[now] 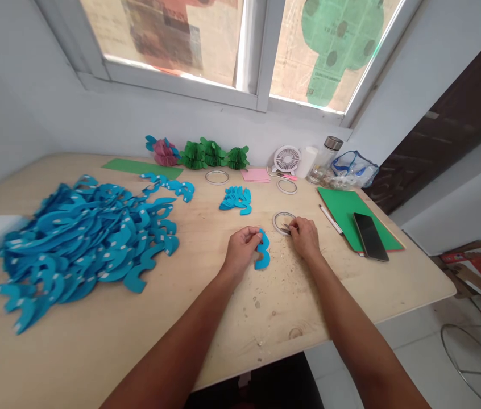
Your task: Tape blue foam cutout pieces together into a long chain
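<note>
Near the middle of the table, my left hand (243,247) pinches the top of a wavy blue paper piece (262,258). To its right, my right hand (304,236) is closed at the lower right edge of a roll of tape (281,217), with a small dark tool (285,229) showing at its fingertips. A small stack of blue paper pieces (236,199) lies beyond my left hand. At the left is a big heap of blue wavy pieces (104,244) with small white squares on them.
Along the wall stand green paper figures (212,153), a pink and blue one (164,151), a small fan (286,160) and a bottle (328,153). Two more tape rolls (217,177) lie before them. A phone (370,236) rests on green sheets (338,207) at the right.
</note>
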`<action>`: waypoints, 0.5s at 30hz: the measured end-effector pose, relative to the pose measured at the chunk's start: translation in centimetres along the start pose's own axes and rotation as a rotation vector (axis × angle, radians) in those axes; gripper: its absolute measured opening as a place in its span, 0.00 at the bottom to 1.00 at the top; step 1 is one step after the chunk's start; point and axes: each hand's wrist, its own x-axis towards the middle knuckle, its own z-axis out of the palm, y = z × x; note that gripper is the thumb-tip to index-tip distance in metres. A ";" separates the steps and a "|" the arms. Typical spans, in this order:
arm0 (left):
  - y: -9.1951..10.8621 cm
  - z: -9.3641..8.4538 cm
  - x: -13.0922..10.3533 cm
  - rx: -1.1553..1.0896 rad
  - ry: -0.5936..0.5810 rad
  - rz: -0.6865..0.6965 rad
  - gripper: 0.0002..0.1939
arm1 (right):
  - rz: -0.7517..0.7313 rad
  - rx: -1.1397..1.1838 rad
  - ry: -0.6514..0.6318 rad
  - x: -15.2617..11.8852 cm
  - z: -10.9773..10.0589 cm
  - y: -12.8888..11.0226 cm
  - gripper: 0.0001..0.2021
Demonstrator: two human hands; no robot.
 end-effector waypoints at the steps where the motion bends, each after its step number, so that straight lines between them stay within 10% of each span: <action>1: 0.0 0.0 0.0 -0.002 0.001 -0.003 0.13 | 0.002 -0.013 0.003 0.0 0.1 -0.1 0.04; 15: 0.1 0.0 0.0 0.004 0.006 -0.003 0.13 | 0.011 -0.045 0.056 -0.1 0.5 0.0 0.06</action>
